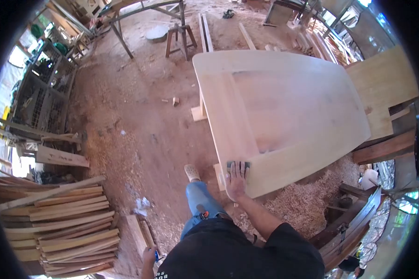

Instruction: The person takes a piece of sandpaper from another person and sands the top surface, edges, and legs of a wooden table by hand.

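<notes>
A large pale wooden panel (293, 107) with rounded corners fills the centre right. Near its front left corner my right hand (237, 179) presses down on a dark green pad (230, 165), which lies flat on the panel surface and shows on both sides of the fingers. Low in the view, my left hand (149, 256) hangs beside my body with its fingers curled. A small blue and white thing (158, 255) shows beside it; whether the hand holds this is unclear. Just behind the hand, narrow boards (138, 232) rest on the floor.
Stacked planks (74, 223) stand at the lower left, under a wire-fronted rack (39, 102). A wooden stool (179, 41) stands beyond the panel. Shavings (307, 204) cover the floor to the right, beside dark timber pieces (344, 232). Another flat panel (386, 88) adjoins at right.
</notes>
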A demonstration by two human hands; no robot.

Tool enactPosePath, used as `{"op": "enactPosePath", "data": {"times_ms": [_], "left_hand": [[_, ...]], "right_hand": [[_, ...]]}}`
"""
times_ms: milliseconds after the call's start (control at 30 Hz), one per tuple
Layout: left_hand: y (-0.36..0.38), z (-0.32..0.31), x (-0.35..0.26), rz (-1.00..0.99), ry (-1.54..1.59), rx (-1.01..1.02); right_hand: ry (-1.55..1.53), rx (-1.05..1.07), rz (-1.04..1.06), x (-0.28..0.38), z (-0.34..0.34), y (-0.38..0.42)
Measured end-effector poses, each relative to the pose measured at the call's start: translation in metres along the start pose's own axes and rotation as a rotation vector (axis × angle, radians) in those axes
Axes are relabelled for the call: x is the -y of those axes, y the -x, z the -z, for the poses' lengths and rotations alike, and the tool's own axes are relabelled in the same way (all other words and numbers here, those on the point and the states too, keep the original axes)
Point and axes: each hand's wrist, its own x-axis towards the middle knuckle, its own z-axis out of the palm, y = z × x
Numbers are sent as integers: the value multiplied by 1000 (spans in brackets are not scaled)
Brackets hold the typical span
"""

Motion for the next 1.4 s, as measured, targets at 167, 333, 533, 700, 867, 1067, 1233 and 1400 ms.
{"op": "enactPosePath", "data": {"times_ms": [167, 333, 533, 700, 867, 1067, 1233, 1400], "left_hand": [[-51, 29, -39, -17, -68, 0], [-82, 76, -134, 24, -107, 51], [-238, 95, -198, -114, 134, 1967], [-206, 147, -249, 41, 106, 94], [-263, 182, -295, -282, -129, 83], [-275, 221, -397, -180, -178, 303], [-408, 267, -424, -543, -788, 405], [-497, 317, -559, -490, -661, 338]], "right_hand": [[-12, -19, 3, 24, -33, -144], [24, -69, 67, 50, -71, -326], [21, -117, 41, 64, -109, -531], [19, -28, 21, 73, -125, -655], [45, 5, -43, 88, -119, -677], [-23, -23, -92, 85, -112, -596], [-38, -234, -305, 97, -100, -409], [62, -305, -760, 106, -63, -135]]}}
